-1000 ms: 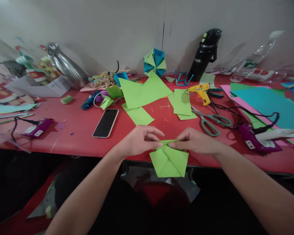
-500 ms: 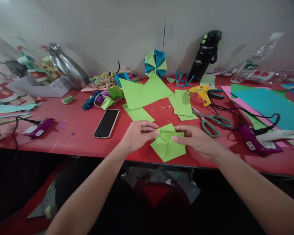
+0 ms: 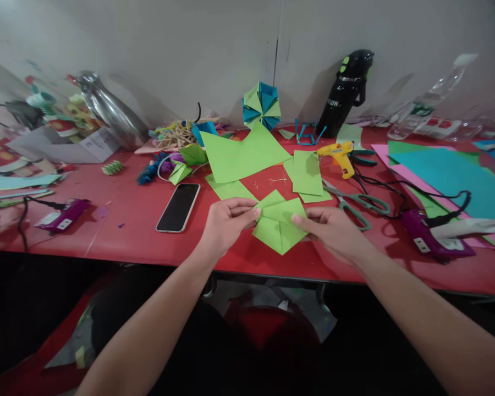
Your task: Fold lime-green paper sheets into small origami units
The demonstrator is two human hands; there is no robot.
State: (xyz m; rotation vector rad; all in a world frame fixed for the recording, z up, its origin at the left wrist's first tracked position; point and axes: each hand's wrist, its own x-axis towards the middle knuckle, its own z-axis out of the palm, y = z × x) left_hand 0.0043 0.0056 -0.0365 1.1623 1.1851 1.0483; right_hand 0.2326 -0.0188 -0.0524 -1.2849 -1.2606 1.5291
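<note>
The left hand (image 3: pixel 230 221) and right hand (image 3: pixel 332 230), both nearly closed, each pinch a side of the paper (image 3: pixel 281 226) (green, folded, creased) between them, over the table (image 3: pixel 247 263). The phone (image 3: pixel 178 207) lies left of the left hand; scissors (image 3: pixel 348 194) lie just beyond the right hand, the glue gun (image 3: pixel 343 158) farther.

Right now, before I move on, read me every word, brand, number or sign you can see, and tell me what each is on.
"WN": white letters on the black flask; any letters before them are unclear.
Too blurred or small to read: the labels on the clear bottles, the print on the white box, the marking on the yellow glue gun.
No writing shows on the folded green paper.
</note>
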